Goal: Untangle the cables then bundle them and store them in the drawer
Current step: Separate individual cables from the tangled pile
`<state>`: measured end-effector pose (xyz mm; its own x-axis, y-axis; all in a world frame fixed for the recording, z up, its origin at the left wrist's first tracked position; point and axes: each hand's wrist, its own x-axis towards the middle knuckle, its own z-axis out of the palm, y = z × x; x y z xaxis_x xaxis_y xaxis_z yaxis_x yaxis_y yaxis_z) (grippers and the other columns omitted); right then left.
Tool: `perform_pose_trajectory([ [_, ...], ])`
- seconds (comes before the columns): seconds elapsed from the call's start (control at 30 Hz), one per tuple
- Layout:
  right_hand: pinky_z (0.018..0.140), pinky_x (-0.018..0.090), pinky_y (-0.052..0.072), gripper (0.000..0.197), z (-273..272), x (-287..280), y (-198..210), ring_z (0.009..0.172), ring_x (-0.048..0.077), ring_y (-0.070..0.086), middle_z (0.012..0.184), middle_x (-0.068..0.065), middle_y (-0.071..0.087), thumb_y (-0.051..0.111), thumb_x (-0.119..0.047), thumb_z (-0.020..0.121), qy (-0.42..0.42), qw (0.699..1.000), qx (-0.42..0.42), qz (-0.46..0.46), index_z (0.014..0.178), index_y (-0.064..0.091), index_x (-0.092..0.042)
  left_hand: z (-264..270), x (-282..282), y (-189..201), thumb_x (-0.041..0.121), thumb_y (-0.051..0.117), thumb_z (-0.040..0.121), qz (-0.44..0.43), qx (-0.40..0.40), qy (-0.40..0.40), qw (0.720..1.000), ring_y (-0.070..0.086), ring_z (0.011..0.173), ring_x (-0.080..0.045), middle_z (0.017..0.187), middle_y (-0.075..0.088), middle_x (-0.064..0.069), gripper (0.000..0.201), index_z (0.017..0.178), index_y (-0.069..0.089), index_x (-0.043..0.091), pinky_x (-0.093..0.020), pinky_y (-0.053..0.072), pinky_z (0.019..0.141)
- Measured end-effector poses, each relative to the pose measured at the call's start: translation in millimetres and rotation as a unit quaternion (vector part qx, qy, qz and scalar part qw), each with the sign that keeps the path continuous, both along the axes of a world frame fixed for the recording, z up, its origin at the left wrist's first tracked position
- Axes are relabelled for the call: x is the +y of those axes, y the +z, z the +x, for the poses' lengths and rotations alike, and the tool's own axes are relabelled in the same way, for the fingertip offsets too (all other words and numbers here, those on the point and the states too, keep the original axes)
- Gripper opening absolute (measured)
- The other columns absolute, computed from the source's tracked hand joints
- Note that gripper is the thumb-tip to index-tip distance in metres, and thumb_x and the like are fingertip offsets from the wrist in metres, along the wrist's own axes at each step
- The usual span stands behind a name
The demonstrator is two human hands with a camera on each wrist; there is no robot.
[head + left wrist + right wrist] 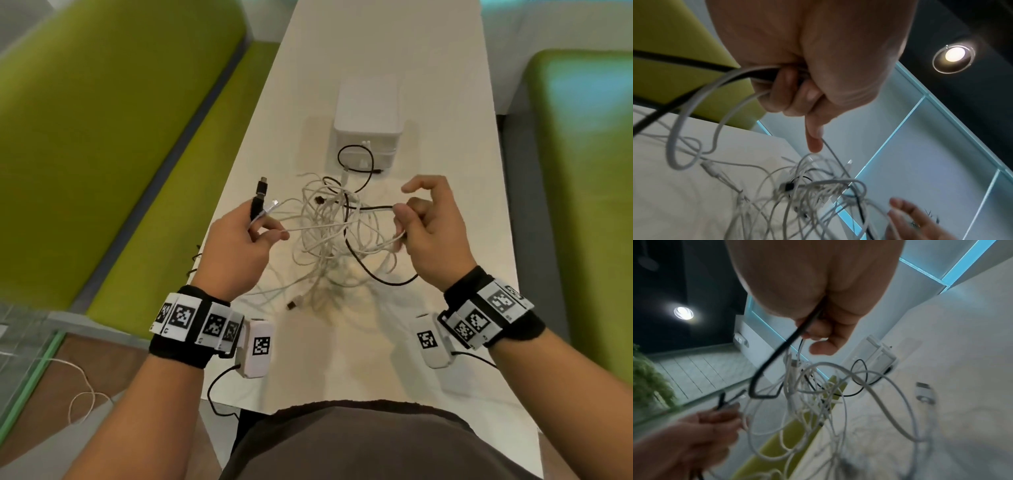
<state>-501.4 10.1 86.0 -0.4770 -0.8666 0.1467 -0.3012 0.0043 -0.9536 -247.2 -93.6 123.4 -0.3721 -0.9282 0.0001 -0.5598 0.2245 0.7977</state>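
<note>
Left hand (pixel 236 246), right hand (pixel 433 229) grip cables (pixel 329 233) mid-table (pixel 445 154).

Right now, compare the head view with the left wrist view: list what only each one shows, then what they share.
Only the head view shows the white drawer box at the far end of the table, the black plug sticking up from the left hand, and both wristbands.

Only the left wrist view shows the ceiling lamp and, from below, the left hand's fingers curled round white and black cables.

Both show the cable tangle, the right hand and green seating.
</note>
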Motion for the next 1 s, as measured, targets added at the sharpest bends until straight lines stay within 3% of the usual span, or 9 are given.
perform_pose_trajectory([
  [0.1,0.059,0.035,0.044,0.011,-11,0,-9,0.057,0.019,0.053,0.064,0.004,0.057,0.055,-0.016,0.102,0.076,0.977,0.167,0.105,0.105,0.059,-0.026,-2,1,2,0.008,0.063,0.094,-0.005,-0.003,0.002,1.0,0.044,0.046,-0.017,0.088,0.073,0.021,0.009,0.095,0.069,0.013,-0.018,0.034,0.042],
  [0.2,0.075,0.034,0.046,0.018,-19,-6,-5,0.078,0.012,0.056,0.085,-0.005,0.059,0.065,-0.014,0.091,0.184,0.92,0.26,0.227,0.095,0.066,-0.032,-7,4,-1,0.007,0.061,0.094,0.006,-0.009,-0.022,1.0,0.054,0.058,-0.016,0.085,0.072,0.026,0.01,0.093,0.069,0.014,-0.024,0.039,0.05],
  [0.33,0.077,0.024,0.044,0.05,-13,-11,7,0.094,0.011,0.058,0.111,-0.01,0.058,0.054,0.011,0.078,0.181,0.945,0.262,0.081,0.104,0.069,-0.03,-17,15,-4,0.001,0.057,0.095,0.007,-0.023,-0.094,0.995,0.052,0.057,0.009,0.075,0.067,0.033,0.017,0.099,0.069,0.012,-0.008,0.034,0.055],
  [0.43,0.082,0.025,0.046,0.077,-3,-21,3,0.114,0.009,0.054,0.132,-0.018,0.056,0.05,0.018,0.072,0.263,0.899,0.337,0.094,0.123,0.064,-0.039,-22,16,-1,-0.003,0.054,0.094,0.025,0.027,-0.111,0.993,0.057,0.06,-0.008,0.087,0.075,0.017,0.015,0.087,0.059,0.009,-0.018,0.044,0.059],
  [0.5,0.081,0.029,0.048,0.053,0,-26,-6,0.111,0.011,0.056,0.127,-0.016,0.059,0.063,0.001,0.087,0.282,0.877,0.37,0.123,0.121,0.067,-0.039,-21,12,0,-0.005,0.052,0.092,0.02,0.05,-0.102,0.993,0.06,0.065,-0.013,0.09,0.076,0.008,0.02,0.078,0.05,0.009,-0.021,0.049,0.066],
  [0.63,0.075,0.044,0.049,0.011,2,-27,-5,0.089,0.017,0.049,0.093,-0.009,0.06,0.064,-0.027,0.096,0.191,0.902,0.383,0.058,0.102,0.069,-0.033,-7,3,8,-0.013,0.049,0.09,0.044,0.148,-0.078,0.985,0.054,0.06,-0.016,0.082,0.074,-0.004,0.013,0.079,0.053,-0.008,-0.022,0.047,0.066],
  [0.77,0.094,0.036,0.044,0.043,0,-29,-5,0.107,0.018,0.048,0.125,-0.011,0.055,0.073,-0.027,0.088,0.273,0.9,0.333,0.064,0.127,0.06,-0.038,-1,-3,21,-0.006,0.05,0.086,0.051,0.204,-0.071,0.975,0.026,0.057,-0.03,0.09,0.061,-0.036,0.045,0.061,0.058,0.031,-0.032,0.027,0.054],
  [0.9,0.091,0.039,0.045,0.033,15,-29,-18,0.104,0.016,0.043,0.117,-0.012,0.058,0.073,-0.06,0.081,0.321,0.872,0.361,0.085,0.109,0.072,-0.042,-7,-5,14,-0.011,0.05,0.094,0.045,0.181,-0.062,0.98,0.031,0.06,-0.04,0.09,0.071,-0.021,0.04,0.075,0.057,0.024,-0.043,0.029,0.057],
  [1.0,0.09,0.033,0.044,0.028,18,-24,-16,0.105,0.014,0.044,0.101,-0.014,0.064,0.082,-0.055,0.073,0.273,0.916,0.286,0.066,0.087,0.075,-0.032,-5,-9,8,-0.008,0.051,0.095,0.022,0.13,-0.039,0.99,0.04,0.057,-0.026,0.083,0.074,0.006,0.023,0.08,0.047,0.009,-0.033,0.037,0.053],
])
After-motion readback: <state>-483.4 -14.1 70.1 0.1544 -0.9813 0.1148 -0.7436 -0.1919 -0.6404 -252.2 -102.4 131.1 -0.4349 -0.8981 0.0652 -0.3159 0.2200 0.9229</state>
